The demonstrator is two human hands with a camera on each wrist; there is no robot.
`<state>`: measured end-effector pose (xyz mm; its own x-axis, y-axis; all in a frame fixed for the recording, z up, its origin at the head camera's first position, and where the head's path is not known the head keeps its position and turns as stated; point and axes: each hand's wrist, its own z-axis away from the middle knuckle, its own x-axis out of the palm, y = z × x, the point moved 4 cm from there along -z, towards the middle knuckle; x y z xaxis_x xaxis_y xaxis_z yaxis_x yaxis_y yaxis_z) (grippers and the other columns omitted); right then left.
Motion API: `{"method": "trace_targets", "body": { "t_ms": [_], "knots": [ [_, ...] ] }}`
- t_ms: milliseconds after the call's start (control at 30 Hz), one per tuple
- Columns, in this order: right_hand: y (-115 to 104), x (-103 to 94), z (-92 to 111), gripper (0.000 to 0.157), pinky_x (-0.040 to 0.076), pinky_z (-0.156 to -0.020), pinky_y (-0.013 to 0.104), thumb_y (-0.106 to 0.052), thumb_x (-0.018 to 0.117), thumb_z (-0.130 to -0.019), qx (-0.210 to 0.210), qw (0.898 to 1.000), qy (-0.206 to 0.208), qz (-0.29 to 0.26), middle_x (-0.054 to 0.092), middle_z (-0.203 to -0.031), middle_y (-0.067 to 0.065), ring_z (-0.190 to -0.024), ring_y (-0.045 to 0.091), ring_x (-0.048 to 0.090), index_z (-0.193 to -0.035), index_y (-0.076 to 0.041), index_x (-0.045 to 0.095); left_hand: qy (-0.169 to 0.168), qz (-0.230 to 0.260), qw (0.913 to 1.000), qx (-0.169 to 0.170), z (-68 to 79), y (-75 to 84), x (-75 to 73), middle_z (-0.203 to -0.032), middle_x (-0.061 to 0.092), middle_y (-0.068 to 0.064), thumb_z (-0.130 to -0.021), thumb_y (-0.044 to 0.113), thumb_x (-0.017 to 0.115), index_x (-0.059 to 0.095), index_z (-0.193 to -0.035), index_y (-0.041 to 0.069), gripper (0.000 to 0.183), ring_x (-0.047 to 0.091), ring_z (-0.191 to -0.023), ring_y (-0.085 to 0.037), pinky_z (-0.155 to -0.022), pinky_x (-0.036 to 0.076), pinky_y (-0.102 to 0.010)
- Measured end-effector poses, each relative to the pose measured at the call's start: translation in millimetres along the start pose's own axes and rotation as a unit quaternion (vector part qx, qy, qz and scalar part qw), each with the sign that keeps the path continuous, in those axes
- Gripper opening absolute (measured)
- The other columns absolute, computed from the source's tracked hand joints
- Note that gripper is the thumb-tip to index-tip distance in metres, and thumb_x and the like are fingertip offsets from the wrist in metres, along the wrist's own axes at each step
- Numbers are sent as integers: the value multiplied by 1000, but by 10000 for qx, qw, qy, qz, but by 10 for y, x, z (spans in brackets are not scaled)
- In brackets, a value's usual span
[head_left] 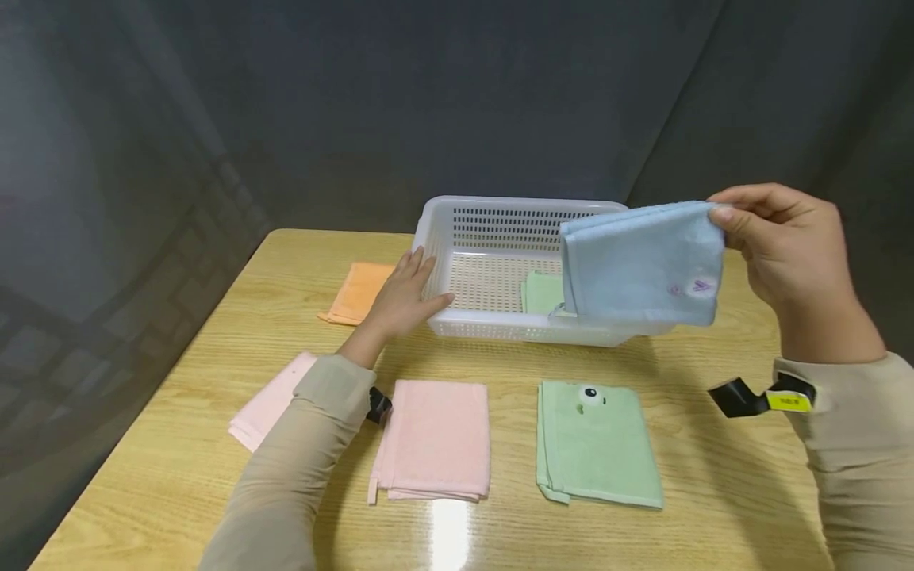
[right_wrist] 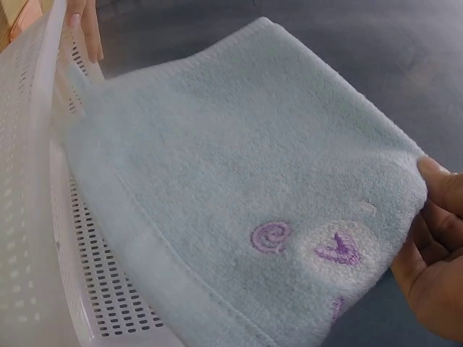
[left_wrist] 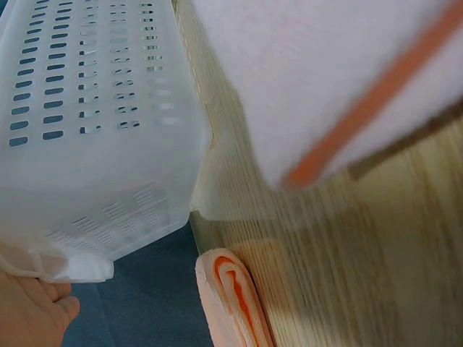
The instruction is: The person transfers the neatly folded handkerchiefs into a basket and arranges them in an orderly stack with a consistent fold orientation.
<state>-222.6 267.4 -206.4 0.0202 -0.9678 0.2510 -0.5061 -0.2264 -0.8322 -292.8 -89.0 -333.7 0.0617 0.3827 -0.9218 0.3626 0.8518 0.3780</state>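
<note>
A folded light blue towel (head_left: pixel 643 262) with purple embroidery hangs over the right part of a white perforated basket (head_left: pixel 485 321). My right hand (head_left: pixel 793 246) pinches its upper right corner between thumb and fingers. In the right wrist view the towel (right_wrist: pixel 239 181) slants over the basket's holes, with the right hand (right_wrist: pixel 441 246) at its edge. My left hand (head_left: pixel 407 297) rests on the basket's left rim, fingers spread. The left wrist view shows part of the left hand (left_wrist: pixel 32 311) at the basket's rim. Inside the basket lies a green towel (head_left: pixel 543 292), partly hidden by the blue one.
A folded pink towel (head_left: pixel 439 440) and a green towel (head_left: pixel 596 444) with an embroidered eye lie in front of the basket. Left of it are an orange towel (head_left: pixel 360 292) and another pink towel (head_left: pixel 274 400), partly behind my sleeve. Dark curtains stand behind the wooden table (head_left: pixel 214 388).
</note>
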Motion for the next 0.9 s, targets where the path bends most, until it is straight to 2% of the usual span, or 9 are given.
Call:
{"method": "trace_targets", "body": {
  "t_ms": [267, 900],
  "knots": [
    [37, 13, -81, 23, 48, -53, 21, 3, 70, -65, 369, 9976, 593, 20, 60, -75, 12, -57, 17, 56, -86, 11, 64, -7, -20, 10000, -12, 6, 8, -8, -143, 0, -8, -84, 53, 39, 17, -138, 7, 75, -9, -129, -19, -102, 6, -41],
    [226, 28, -185, 19, 47, -49, 19, -1, 71, -66, 669, 9934, 925, 134, 60, -75, 8, -59, 15, 55, -82, 6, 66, 29, -40, 10000, -20, 7, 1, -7, -143, 1, -8, -83, 53, 40, 18, -138, 7, 75, -8, -129, -19, -102, 7, -41]
  ]
}}
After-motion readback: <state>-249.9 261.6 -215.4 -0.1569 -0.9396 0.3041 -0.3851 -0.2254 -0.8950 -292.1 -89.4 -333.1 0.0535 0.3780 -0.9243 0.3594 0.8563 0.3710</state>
